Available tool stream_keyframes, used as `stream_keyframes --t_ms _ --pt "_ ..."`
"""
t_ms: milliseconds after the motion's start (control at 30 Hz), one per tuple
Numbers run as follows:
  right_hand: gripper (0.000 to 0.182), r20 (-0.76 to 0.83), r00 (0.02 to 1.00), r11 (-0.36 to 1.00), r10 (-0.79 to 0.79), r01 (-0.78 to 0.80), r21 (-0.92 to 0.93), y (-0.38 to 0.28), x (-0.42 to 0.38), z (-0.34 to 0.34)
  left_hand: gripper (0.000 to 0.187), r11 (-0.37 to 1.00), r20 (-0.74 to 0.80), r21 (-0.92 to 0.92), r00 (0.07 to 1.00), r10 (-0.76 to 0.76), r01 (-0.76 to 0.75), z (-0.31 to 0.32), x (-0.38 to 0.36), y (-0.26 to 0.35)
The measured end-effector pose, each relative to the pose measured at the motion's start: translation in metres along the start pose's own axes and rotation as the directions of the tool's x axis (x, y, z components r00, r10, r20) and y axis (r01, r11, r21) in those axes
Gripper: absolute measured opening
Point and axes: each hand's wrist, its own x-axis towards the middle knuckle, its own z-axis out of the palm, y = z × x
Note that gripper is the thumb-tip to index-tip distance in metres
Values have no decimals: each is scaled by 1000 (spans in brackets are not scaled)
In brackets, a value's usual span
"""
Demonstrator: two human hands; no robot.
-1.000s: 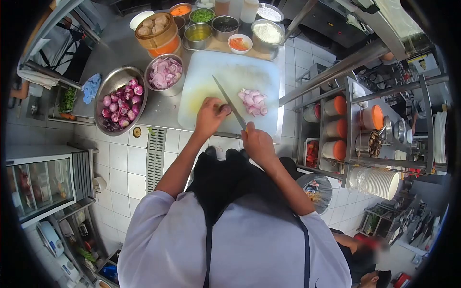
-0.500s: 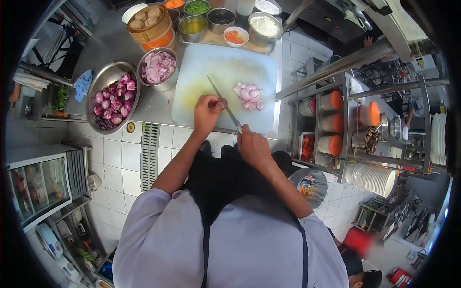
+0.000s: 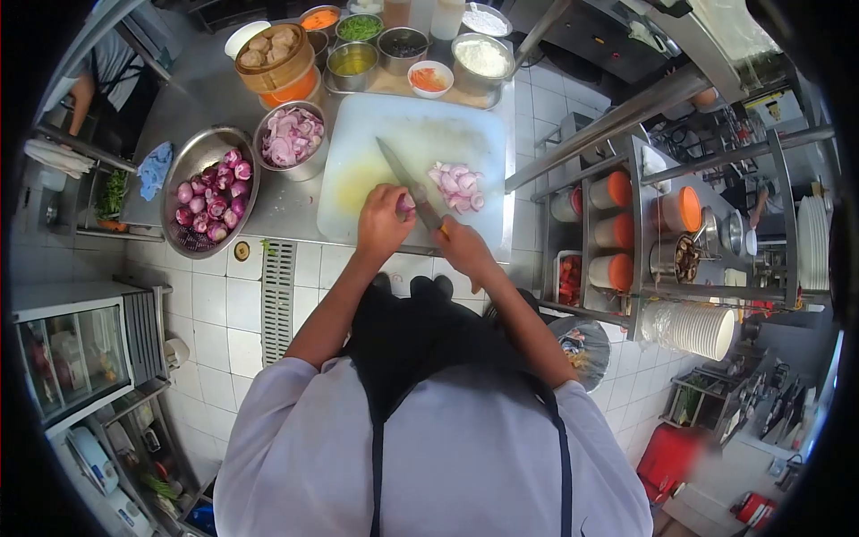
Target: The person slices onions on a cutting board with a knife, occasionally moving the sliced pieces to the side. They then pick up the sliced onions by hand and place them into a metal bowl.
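Note:
My left hand [image 3: 383, 219] has its fingers curled round a red onion [image 3: 406, 204] at the near edge of the white cutting board [image 3: 420, 112]. A kitchen knife [image 3: 394, 163] is in my right hand [image 3: 465, 249], gripped by its yellowish handle. The blade points away and to the left, its flat side showing, right beside the onion. Onion slices [image 3: 458, 185] lie in a loose pile on the right part of the board. Yellowish stains mark the board's left part.
Left of the board stand a pot of sliced onion [image 3: 291, 136] and a metal colander [image 3: 179, 161] with whole red onions. Behind it are a bamboo steamer [image 3: 276, 67], a bowl of white powder [image 3: 483, 58] and several other containers. A blue cloth [image 3: 156, 166] lies at the far left.
The knife has turned from nearly edge-on to show its flat side, and its tip has shifted slightly left. My right hand has moved a little right. The onion shows more between my left fingers.

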Motion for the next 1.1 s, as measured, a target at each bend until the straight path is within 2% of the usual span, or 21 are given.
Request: stream_keyframes --t_ms 67,167,267,400,467,567,667,767,900,1100 --pt "26 -120 992 991 -46 29 -133 6 -3 7 41 980 77 177 994 75 -88 -12 5 5" --pt "26 -129 990 969 -59 26 -247 -13 -11 2 32 987 55 151 997 49 -57 -18 7 16" --pt "23 -108 992 940 -64 24 -341 -26 -13 10 25 1000 184 10 983 6 -8 -26 8 18" --pt "19 -92 992 937 -89 52 -347 -19 -6 21 17 997 213 -19 974 83 -81 -23 8 8" --pt "18 -59 996 926 -67 41 -374 -36 -10 5 16 993 259 -81 961 99 -80 -26 7 10" --pt "17 -16 994 885 -111 91 -457 -45 -18 -10 16 986 222 -165 973 67 -30 -24 3 10" --pt "15 12 998 887 -68 66 -457 -47 -23 -10 18 988 226 -140 969 103 -73 -25 5 8" --pt "15 -36 998 897 -53 31 -440 -35 -14 11 17 980 184 -98 965 188 -172 -24 6 3" --pt "16 -86 987 903 -139 91 -419 -21 10 24 19 987 217 -100 965 148 -129 -26 5 3" --pt "20 -45 995 894 -92 63 -444 -36 -1 11 20 986 202 -111 969 143 -123 -26 4 2"
